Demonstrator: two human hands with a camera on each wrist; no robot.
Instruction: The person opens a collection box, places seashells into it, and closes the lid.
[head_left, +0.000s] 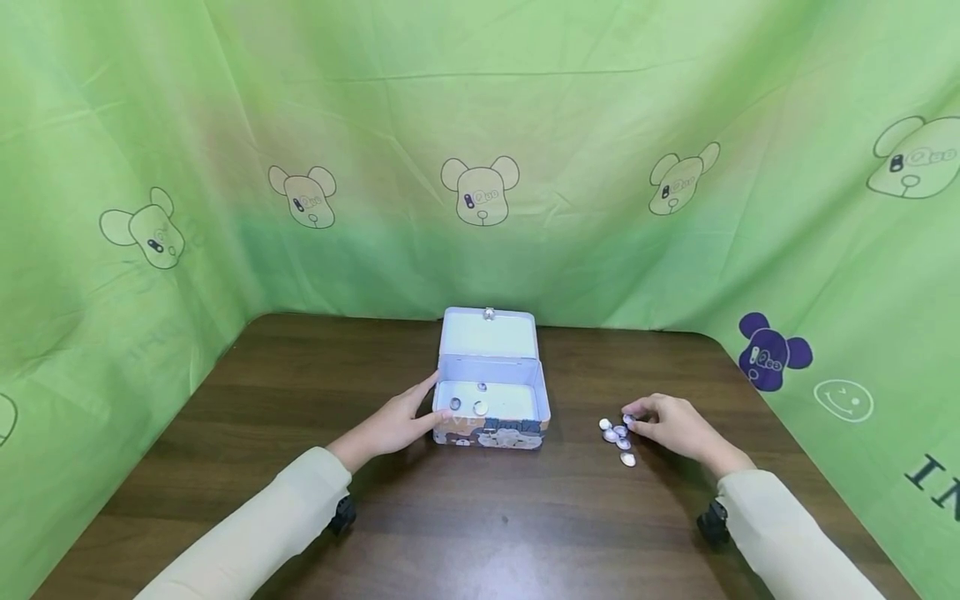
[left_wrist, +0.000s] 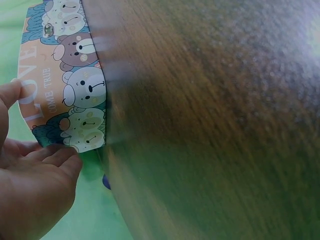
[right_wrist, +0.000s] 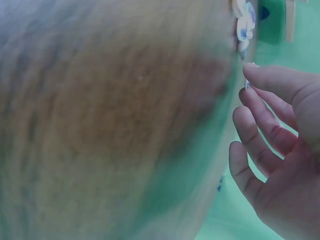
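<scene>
A hinged tin box [head_left: 491, 437] stands on the table with its lid raised, its front printed with cartoon bears and the word LOVE. My left hand [head_left: 392, 427] grips its left side, thumb at the front edge and fingers along the side wall. Inside lie a few small shells [head_left: 480, 408], whitish and grey. To the right, my right hand [head_left: 675, 427] pinches a small shell [head_left: 627, 419] between thumb and index finger, mostly covered by the fingertips. Several white and purplish shells [head_left: 611, 435] lie in a loose group beside those fingertips, and one shell [head_left: 627, 459] lies nearer me.
The brown wooden table [head_left: 480, 517] has rounded far corners. A green curtain [head_left: 390, 258] with bear-head outlines hangs behind it and along both sides. The open lid [head_left: 488, 332] leans back near the table's far edge.
</scene>
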